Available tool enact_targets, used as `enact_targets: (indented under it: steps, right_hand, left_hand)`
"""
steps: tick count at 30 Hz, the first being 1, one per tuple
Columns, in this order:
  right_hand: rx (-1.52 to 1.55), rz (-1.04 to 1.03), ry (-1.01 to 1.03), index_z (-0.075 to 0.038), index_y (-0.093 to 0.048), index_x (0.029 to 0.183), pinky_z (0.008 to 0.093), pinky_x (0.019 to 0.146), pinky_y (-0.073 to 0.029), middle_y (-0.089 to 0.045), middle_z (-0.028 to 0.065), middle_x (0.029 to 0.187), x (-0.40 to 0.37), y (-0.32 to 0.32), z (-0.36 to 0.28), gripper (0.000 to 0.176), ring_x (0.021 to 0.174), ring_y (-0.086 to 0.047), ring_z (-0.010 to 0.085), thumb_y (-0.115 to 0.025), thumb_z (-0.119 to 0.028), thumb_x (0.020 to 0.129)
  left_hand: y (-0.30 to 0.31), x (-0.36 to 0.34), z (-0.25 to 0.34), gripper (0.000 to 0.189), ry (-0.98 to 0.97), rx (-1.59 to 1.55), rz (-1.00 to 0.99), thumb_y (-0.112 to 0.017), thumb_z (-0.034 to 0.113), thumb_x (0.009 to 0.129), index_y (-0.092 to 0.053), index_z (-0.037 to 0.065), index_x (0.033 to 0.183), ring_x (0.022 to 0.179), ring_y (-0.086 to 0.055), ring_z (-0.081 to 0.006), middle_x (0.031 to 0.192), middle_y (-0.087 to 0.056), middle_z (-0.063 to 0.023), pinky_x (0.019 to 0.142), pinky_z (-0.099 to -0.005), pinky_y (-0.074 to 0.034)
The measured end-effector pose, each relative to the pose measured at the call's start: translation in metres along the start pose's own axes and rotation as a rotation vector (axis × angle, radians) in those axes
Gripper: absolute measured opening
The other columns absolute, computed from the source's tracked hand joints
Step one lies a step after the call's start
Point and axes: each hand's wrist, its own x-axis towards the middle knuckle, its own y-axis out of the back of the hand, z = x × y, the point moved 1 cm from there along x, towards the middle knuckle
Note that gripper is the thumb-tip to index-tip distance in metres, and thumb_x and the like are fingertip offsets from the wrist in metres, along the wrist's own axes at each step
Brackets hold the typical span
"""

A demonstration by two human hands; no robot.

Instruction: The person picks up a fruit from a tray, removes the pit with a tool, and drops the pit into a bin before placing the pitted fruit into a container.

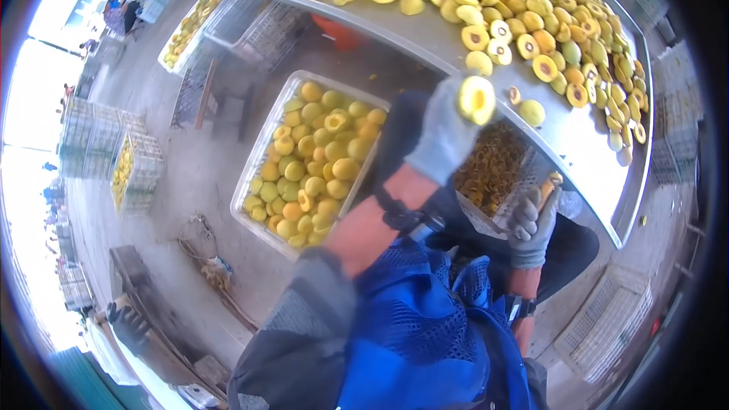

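My left hand (448, 125), in a grey glove, holds a halved yellow fruit (477, 100) at the edge of the metal table (425, 42), its cut face showing. Lower right, my right hand (531, 224), also gloved, is closed around a wooden-handled tool (547, 188); its tip is small and hard to make out. Many whole and halved fruits (539, 4) lie piled on the table. A single fruit (531, 112) and a small brown piece (515, 96) lie near my left hand. Below the table edge, a crate (478, 216) holds brownish scraps.
Left of my legs stands a white crate (247, 175) full of yellow-green fruit. An orange container (338, 33) is under the table. Stacked crates (91, 137) stand farther left, another crate (607, 323) lower right. A dark glove (130, 326) shows beside wooden boards at lower left.
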Motion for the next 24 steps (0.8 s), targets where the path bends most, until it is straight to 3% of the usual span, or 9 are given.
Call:
enact_targets:
  steps: [1,2,6,7,9,12,14,18,24]
  right_hand:
    - [-0.079,0.024,0.036,-0.012,-0.051,0.088,0.0194,0.028,-0.022,-0.037,-0.0021,0.061,0.001,0.0,-0.002,0.052,0.036,-0.026,0.0038,-0.038,-0.06,0.104]
    - [-0.155,0.054,0.072,-0.012,-0.05,0.089,0.0191,0.028,-0.023,-0.036,-0.003,0.061,0.002,-0.003,-0.005,0.05,0.036,-0.026,0.0036,-0.038,-0.058,0.105]
    - [-0.429,0.283,0.221,-0.014,-0.049,0.089,0.0182,0.03,-0.025,-0.042,-0.0027,0.064,0.006,-0.018,0.003,0.044,0.038,-0.031,0.0034,-0.041,-0.054,0.106]
    - [-0.442,0.278,0.207,-0.014,-0.049,0.089,0.0183,0.031,-0.027,-0.044,-0.002,0.066,0.008,-0.013,0.003,0.043,0.04,-0.033,0.004,-0.043,-0.053,0.106]
    - [-0.475,0.387,0.201,-0.015,-0.05,0.089,0.0187,0.032,-0.026,-0.042,-0.0021,0.064,0.013,-0.013,0.008,0.043,0.04,-0.033,0.0046,-0.043,-0.055,0.105]
    - [-0.521,0.47,0.137,-0.016,-0.052,0.091,0.0196,0.033,-0.025,-0.041,-0.0026,0.064,0.019,0.008,0.008,0.043,0.041,-0.032,0.0047,-0.043,-0.056,0.104]
    - [-0.551,0.496,0.115,-0.017,-0.052,0.093,0.0201,0.033,-0.024,-0.04,-0.003,0.064,0.027,0.012,0.013,0.042,0.041,-0.031,0.0045,-0.044,-0.057,0.104]
    - [-0.539,0.481,0.095,-0.018,-0.054,0.098,0.0202,0.034,-0.023,-0.039,-0.004,0.065,0.038,-0.002,0.027,0.041,0.042,-0.029,0.0042,-0.045,-0.057,0.104]
    - [-0.586,0.586,0.136,-0.016,-0.056,0.098,0.0197,0.034,-0.021,-0.037,-0.0047,0.065,0.04,-0.015,0.034,0.039,0.043,-0.028,0.0045,-0.048,-0.054,0.104]
  left_hand:
    - [0.024,0.013,-0.004,0.047,0.158,-0.234,-0.07,-0.091,0.019,0.073,-0.066,0.0,0.108,0.094,-0.067,-0.0285,0.101,-0.07,-0.0146,0.087,-0.0378,-0.053]
    - [0.049,0.019,-0.018,0.046,-0.056,0.11,0.102,-0.09,0.02,0.073,-0.068,-0.001,0.108,0.091,-0.068,-0.0273,0.095,-0.072,-0.0145,0.086,-0.0372,-0.054]
    - [0.19,0.013,-0.09,0.027,-0.313,0.703,0.118,-0.066,0.013,0.09,-0.067,0.001,0.114,0.098,-0.066,-0.0214,0.107,-0.068,-0.0095,0.086,-0.0369,-0.054]
    - [0.228,0.004,-0.109,0.025,-0.164,0.642,0.154,-0.061,0.011,0.094,-0.067,0.001,0.116,0.099,-0.065,-0.02,0.11,-0.068,-0.0082,0.086,-0.0368,-0.054]
    - [0.298,-0.017,-0.145,0.029,0.63,-0.327,0.546,-0.062,0.014,0.095,-0.066,0.002,0.121,0.093,-0.066,-0.0216,0.109,-0.068,-0.0094,0.081,-0.0312,-0.056]
    - [0.366,-0.061,-0.181,0.032,0.574,-0.014,0.704,-0.063,0.015,0.095,-0.065,-0.001,0.122,0.096,-0.065,-0.0211,0.111,-0.068,-0.011,0.083,-0.0323,-0.054]
    - [0.39,-0.081,-0.191,0.033,0.588,0.303,0.703,-0.063,0.014,0.095,-0.064,-0.003,0.123,0.102,-0.064,-0.0212,0.115,-0.068,-0.0121,0.091,-0.0338,-0.051]
    - [0.388,-0.135,-0.244,0.04,0.488,0.992,0.296,-0.06,0.012,0.092,-0.061,-0.001,0.13,0.122,-0.057,-0.0389,0.132,-0.061,-0.0242,0.105,-0.0433,-0.045]
    - [0.37,-0.168,-0.265,0.043,0.491,1.146,0.318,-0.063,0.014,0.088,-0.063,0.004,0.129,0.114,-0.06,-0.041,0.123,-0.064,-0.0241,0.098,-0.0455,-0.048]
